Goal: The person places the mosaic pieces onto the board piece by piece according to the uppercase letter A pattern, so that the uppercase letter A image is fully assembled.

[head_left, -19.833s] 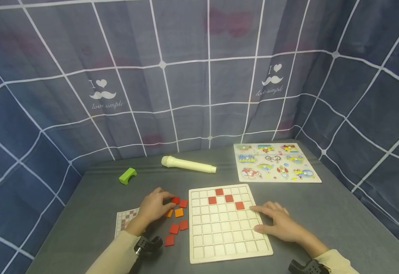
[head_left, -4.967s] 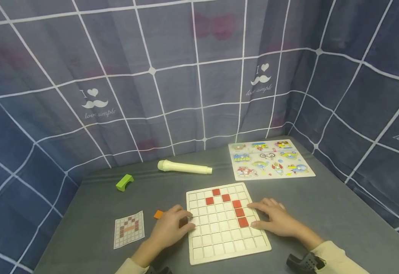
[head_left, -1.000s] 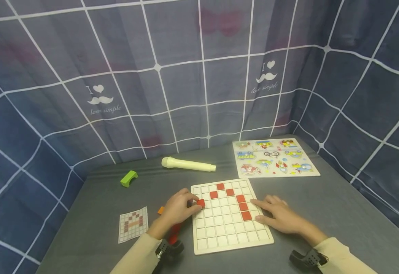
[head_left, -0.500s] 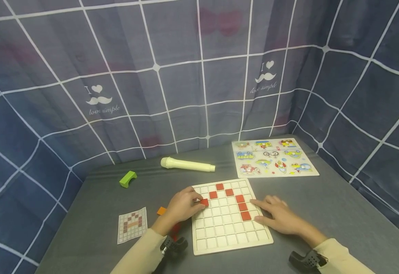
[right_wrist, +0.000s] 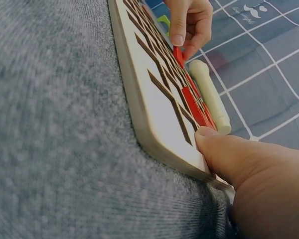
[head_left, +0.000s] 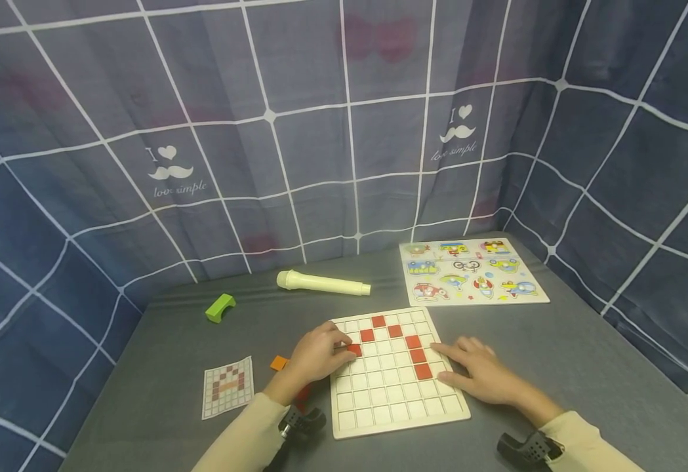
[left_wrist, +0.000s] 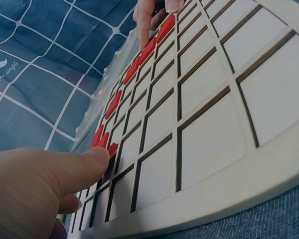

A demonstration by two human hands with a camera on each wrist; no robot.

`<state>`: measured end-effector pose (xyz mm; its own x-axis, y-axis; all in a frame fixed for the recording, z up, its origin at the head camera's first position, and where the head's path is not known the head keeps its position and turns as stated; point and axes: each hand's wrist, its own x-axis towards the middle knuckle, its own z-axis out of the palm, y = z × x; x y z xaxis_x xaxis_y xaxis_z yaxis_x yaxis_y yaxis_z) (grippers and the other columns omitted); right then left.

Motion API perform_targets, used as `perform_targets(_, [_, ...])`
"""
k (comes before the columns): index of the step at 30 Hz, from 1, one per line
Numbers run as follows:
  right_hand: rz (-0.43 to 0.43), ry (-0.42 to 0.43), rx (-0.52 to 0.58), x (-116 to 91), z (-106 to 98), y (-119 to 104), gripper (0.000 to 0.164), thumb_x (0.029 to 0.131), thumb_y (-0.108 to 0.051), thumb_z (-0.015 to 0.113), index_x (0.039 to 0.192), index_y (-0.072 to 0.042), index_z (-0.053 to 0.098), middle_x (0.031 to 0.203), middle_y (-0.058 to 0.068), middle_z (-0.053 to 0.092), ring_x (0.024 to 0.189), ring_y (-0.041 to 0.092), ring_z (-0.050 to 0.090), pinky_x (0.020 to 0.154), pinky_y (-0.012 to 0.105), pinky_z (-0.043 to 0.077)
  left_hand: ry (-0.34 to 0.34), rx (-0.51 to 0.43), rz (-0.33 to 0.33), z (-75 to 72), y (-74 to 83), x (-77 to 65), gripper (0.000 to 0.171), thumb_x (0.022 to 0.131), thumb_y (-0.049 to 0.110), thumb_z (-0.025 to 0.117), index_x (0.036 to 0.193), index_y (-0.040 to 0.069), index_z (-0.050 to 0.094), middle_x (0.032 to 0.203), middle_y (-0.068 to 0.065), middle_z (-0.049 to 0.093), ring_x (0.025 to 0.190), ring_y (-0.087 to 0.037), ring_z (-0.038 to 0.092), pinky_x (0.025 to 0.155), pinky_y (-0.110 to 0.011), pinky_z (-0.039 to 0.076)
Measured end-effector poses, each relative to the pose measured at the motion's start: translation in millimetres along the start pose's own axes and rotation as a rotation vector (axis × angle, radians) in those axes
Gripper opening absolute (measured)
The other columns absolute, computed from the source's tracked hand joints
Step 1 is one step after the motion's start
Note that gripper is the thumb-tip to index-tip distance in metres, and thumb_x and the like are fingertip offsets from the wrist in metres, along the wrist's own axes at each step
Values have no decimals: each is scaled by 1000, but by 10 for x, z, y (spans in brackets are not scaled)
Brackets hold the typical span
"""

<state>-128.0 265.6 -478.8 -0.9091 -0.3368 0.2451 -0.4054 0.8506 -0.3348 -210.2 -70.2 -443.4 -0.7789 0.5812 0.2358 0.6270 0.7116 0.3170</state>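
A white wooden grid board (head_left: 399, 400) lies in front of me with several red tiles set in a bent line across its upper cells. My left hand (head_left: 344, 349) pinches one more red tile (head_left: 355, 350) at a cell near the board's left edge. In the right wrist view this tile (right_wrist: 178, 55) stands tilted between the left hand's (right_wrist: 183, 42) thumb and finger. My right hand (head_left: 456, 367) lies flat with straight fingers on the board's right edge, its thumb (right_wrist: 219, 149) pressing the rim.
Left of the board lie a pattern card (head_left: 228, 387), an orange tile (head_left: 279, 362) and a red tile (head_left: 303, 392). Farther back are a green block (head_left: 220, 307), a cream cylinder (head_left: 323, 283) and a vehicle puzzle board (head_left: 472, 272). Blue checked cloth walls surround the grey table.
Over the last second my left hand has eased the red tile slightly rightward over its cell. The right hand has stayed on the board's edge.
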Motion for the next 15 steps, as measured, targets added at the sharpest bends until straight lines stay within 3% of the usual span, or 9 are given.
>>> perform_targets(6, [-3,-13,5,5,-2,-8,51,91,-48,64,137,-24,59,90,-15,41,83,2,31,73,24,25,11,-4,5,9,10,5,23,85,31,76,99,13,77,96,0,66,78,-12,60,65,-23,48])
perform_targets(15, [-6,-14,3,-8,-5,-3,51,92,-47,64,137,-23,59,91,-14,42,83,1,31,72,24,24,17,-7,5,30,14,24,23,85,31,76,100,14,77,94,1,65,78,-11,58,64,-22,47])
